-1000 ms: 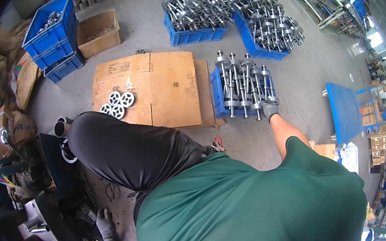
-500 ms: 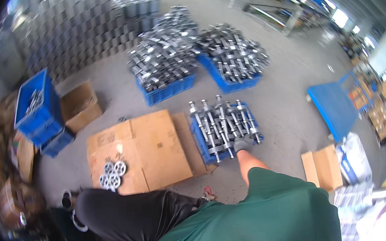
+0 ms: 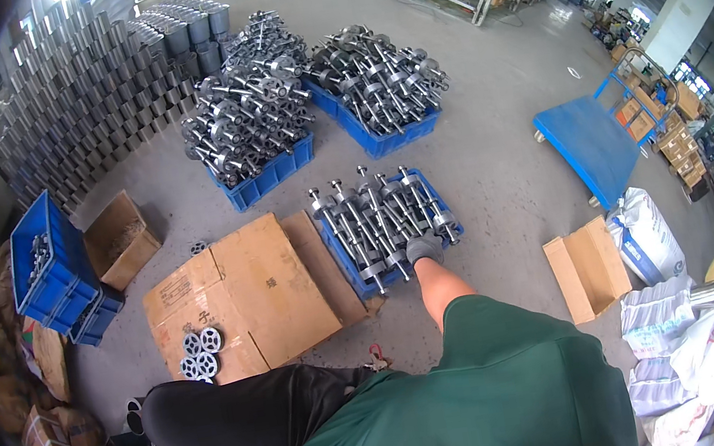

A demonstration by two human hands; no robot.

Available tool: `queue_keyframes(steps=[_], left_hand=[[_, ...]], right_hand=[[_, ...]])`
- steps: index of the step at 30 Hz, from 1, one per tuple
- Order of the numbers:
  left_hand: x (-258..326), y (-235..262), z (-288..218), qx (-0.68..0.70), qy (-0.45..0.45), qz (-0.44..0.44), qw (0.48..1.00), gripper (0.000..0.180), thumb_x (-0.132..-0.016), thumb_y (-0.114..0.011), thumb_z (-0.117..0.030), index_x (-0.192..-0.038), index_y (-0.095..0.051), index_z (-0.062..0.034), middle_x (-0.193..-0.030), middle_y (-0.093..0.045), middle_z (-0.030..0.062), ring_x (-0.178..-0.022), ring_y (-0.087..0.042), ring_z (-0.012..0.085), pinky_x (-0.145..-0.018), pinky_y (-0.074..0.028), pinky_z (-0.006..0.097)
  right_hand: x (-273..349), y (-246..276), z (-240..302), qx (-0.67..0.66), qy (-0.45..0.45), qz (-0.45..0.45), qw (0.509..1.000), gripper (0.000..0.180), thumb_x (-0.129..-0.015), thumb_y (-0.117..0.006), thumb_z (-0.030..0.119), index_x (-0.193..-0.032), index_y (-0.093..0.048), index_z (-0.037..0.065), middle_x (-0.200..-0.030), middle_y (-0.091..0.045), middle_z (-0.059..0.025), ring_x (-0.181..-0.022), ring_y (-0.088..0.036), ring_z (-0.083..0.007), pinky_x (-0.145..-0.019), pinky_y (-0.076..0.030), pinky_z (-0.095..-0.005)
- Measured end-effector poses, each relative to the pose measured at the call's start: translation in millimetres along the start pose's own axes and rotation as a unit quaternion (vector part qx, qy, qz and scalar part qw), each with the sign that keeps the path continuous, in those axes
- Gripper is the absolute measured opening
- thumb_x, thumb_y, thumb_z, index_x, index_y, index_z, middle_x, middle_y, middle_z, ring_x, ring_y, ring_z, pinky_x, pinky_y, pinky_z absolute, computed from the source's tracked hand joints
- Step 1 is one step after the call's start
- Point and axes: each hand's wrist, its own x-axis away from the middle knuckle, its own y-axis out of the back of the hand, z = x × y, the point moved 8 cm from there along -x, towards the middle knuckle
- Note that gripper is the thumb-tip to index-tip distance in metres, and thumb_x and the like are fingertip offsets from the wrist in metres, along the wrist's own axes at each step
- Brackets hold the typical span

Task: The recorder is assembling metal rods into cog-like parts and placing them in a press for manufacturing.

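Observation:
My right hand (image 3: 424, 248), in a grey glove, reaches to the near right part of a low blue crate (image 3: 346, 269). It touches the metal shafts (image 3: 384, 230) that lie lengthwise in the crate, with thick round collars on them. The back of the glove faces up and the fingers are hidden beneath, so their grip cannot be made out. My left hand is out of sight. Left of the crate lies a flattened cardboard box (image 3: 269, 282), with several spoked metal wheels (image 3: 201, 355) on its near left corner.
Two blue crates (image 3: 263, 182) (image 3: 395, 139) heaped with shafts stand beyond. Stacked blue bins (image 3: 51, 278) and an open carton (image 3: 134, 247) are at left. A blue platform cart (image 3: 590, 146), another carton (image 3: 588, 271) and white sacks (image 3: 646, 240) are at right.
The head view has turned, so the scene sits farther left and is sharper. My right hand stays at the same near part of the shaft crate.

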Motion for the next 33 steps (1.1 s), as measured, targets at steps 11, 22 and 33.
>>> queue_keyframes(steps=[11, 22, 33], left_hand=[[19, -10, -82, -0.396, -0.451, 0.092, 0.795, 0.050, -0.092, -0.067, -0.023, -0.136, -0.057, -0.0020, -0.132, -0.062, 0.0271, -0.107, -0.067, 0.0398, -0.094, -0.057, 0.045], [81, -24, -104, -0.394, -0.469, 0.059, 0.788, 0.049, -0.089, -0.067, -0.021, -0.132, -0.062, 0.0016, -0.133, -0.061, 0.0292, -0.108, -0.066, 0.0437, -0.093, -0.056, 0.046], [105, -5, -120, -0.266, -0.323, 0.000, 0.908, 0.047, -0.096, -0.071, -0.033, -0.133, -0.065, -0.0056, -0.139, -0.062, 0.0216, -0.113, -0.066, 0.0435, -0.105, -0.051, 0.046]], right_hand=[[91, 36, 60, 0.040, -0.155, 0.035, 0.986, 0.065, -0.096, -0.060, 0.043, -0.153, -0.050, 0.013, -0.152, -0.055, -0.0156, -0.136, -0.057, -0.0373, -0.108, -0.049, -0.0545], [422, -141, 390, -0.039, 0.726, 0.288, 0.623, 0.034, -0.093, -0.057, 0.028, -0.109, -0.076, 0.006, -0.113, -0.073, -0.0246, -0.104, -0.071, -0.0401, -0.095, -0.054, -0.0479], [859, 14, 303, 0.166, 0.922, 0.328, 0.118, 0.038, -0.087, -0.062, 0.031, -0.110, -0.077, 0.005, -0.110, -0.075, -0.0199, -0.103, -0.070, -0.0384, -0.090, -0.054, -0.0493]])
